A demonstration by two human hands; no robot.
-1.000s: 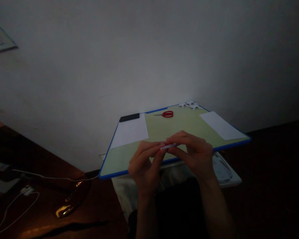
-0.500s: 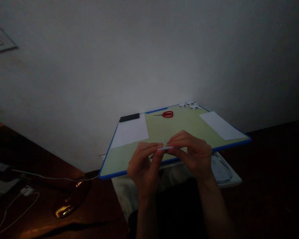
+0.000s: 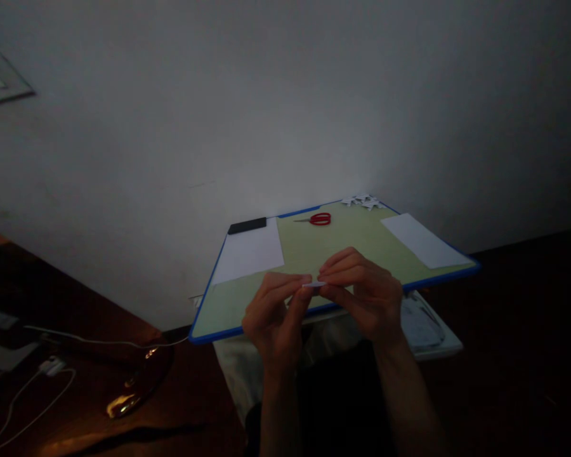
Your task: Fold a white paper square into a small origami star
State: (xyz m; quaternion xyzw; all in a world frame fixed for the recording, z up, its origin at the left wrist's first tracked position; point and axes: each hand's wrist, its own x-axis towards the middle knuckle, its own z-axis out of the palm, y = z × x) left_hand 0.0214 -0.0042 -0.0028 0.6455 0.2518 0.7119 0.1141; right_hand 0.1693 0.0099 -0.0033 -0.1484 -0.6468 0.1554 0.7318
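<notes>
Between my two hands, over the near edge of the table, is a small white piece of folded paper (image 3: 315,284), seen nearly edge-on. My left hand (image 3: 276,314) pinches its left end between thumb and fingers. The right end is pinched the same way by my right hand (image 3: 367,295). Fingertips cover much of the paper, so its full shape is hidden. Beyond the hands, red-handled scissors (image 3: 320,219) lie on the green tabletop (image 3: 333,244). Several folded white paper pieces (image 3: 363,201) are heaped at the far right corner.
A white sheet (image 3: 252,254) lies on the left with a dark flat object (image 3: 247,225) on its far edge. Another white sheet (image 3: 423,241) lies at right. The table's blue rim (image 3: 219,334) meets the wall (image 3: 285,114) behind. A white cable (image 3: 109,341) runs at left.
Both hands keep their pinch on the paper. It has turned from slanting up to the right to nearly level, and less of it shows. The right fingers have shifted slightly left.
</notes>
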